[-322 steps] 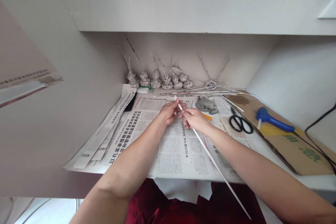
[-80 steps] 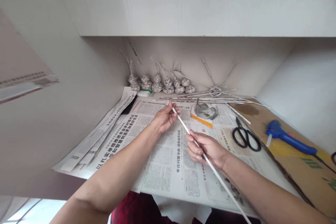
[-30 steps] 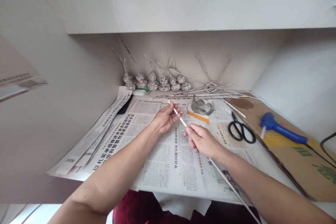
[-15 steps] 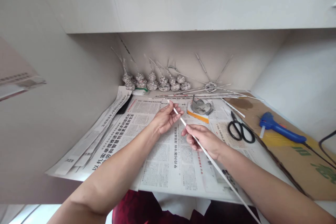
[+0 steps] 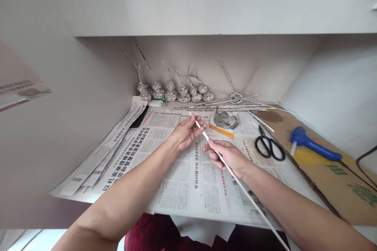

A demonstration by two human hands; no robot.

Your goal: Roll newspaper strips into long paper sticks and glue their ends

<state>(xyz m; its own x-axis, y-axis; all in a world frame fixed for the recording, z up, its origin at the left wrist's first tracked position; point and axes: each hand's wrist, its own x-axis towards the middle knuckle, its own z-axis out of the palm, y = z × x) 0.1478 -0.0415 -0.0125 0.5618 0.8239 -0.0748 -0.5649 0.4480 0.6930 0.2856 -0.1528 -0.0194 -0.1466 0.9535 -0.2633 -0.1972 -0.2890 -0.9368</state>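
Head view: a thin, straight white rod [image 5: 243, 187] slants between left hand [image 5: 187, 133] and right hand [image 5: 232, 157], both pinching it, closer together than three seconds ago.

The desk [image 5: 368, 230] bears spread newspaper [image 5: 173, 188] and a cardboard sheet [image 5: 321, 183].

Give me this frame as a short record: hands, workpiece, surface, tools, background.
left hand: pinching stick near its upper end
right hand: on the stick, lower down
stick: thin, white, slanted, running out at the bottom edge
surface: newspaper; cardboard at right
tools: scissors beside the cardboard; blue glue gun on it
background: row of woven gourd shapes
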